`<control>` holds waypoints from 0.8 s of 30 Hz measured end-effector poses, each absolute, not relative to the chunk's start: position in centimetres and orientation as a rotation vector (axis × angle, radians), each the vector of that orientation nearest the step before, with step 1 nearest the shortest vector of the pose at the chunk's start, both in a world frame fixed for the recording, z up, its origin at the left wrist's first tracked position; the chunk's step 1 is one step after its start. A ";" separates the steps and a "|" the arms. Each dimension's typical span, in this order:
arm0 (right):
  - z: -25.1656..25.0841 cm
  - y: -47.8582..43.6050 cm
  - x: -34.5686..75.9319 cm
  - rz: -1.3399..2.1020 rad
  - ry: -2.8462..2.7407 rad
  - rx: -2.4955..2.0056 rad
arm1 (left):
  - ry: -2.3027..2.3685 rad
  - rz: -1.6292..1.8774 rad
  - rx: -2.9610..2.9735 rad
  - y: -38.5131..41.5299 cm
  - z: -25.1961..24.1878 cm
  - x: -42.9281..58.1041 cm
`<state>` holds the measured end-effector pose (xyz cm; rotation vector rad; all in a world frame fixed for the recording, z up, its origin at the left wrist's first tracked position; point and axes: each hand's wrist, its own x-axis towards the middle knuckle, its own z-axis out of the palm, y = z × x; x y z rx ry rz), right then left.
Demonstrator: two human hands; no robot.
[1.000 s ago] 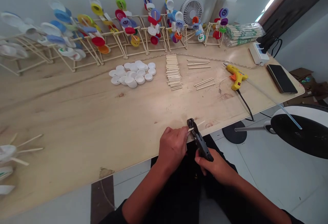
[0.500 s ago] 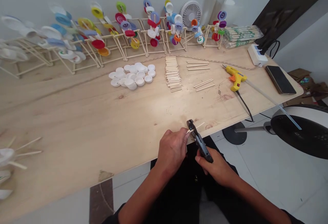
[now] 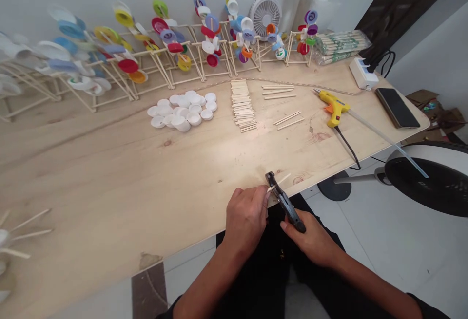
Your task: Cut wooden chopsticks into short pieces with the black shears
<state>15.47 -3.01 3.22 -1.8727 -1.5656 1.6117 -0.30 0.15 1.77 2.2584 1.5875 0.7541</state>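
Observation:
My left hand (image 3: 247,215) is closed on a thin wooden stick (image 3: 284,178) at the front edge of the table. The stick runs across the jaws of a dark cutting tool, which looks like pruning shears (image 3: 285,203). My right hand (image 3: 313,236) is wrapped round its handles. Farther back lie a column of short cut sticks (image 3: 242,105), a few longer sticks (image 3: 278,92) and several shorter ones (image 3: 288,120). White bottle caps (image 3: 182,109) are heaped to the left of the column.
Stick frames with coloured cap wheels (image 3: 171,41) line the wall. A yellow glue gun (image 3: 333,107), a phone (image 3: 397,108), a power strip (image 3: 363,73) and bagged sticks (image 3: 340,46) are on the right. A black-and-white fan (image 3: 431,175) stands beyond the table edge.
The view has shifted slightly, so the things on the table appear a little farther left. Both hands keep nearly the same pose, with the stick still across the tool's jaws.

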 end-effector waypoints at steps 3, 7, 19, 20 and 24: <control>3.4 -2.9 15.5 1.599 -1.579 -1.894 | 1.566 0.806 2.278 0.2 1.2 -0.3; 3.4 -2.8 15.6 1.588 -1.598 -1.922 | 1.523 0.828 2.245 0.3 1.1 -0.5; 3.6 -2.8 15.4 1.633 -1.582 -1.912 | 1.482 0.769 2.160 0.5 1.5 -0.8; 3.6 -2.7 15.4 1.641 -1.580 -1.903 | 1.486 0.760 2.151 0.5 1.6 -0.7; 3.6 -2.5 15.6 1.645 -1.591 -1.875 | 1.494 0.749 2.112 0.6 2.0 -0.7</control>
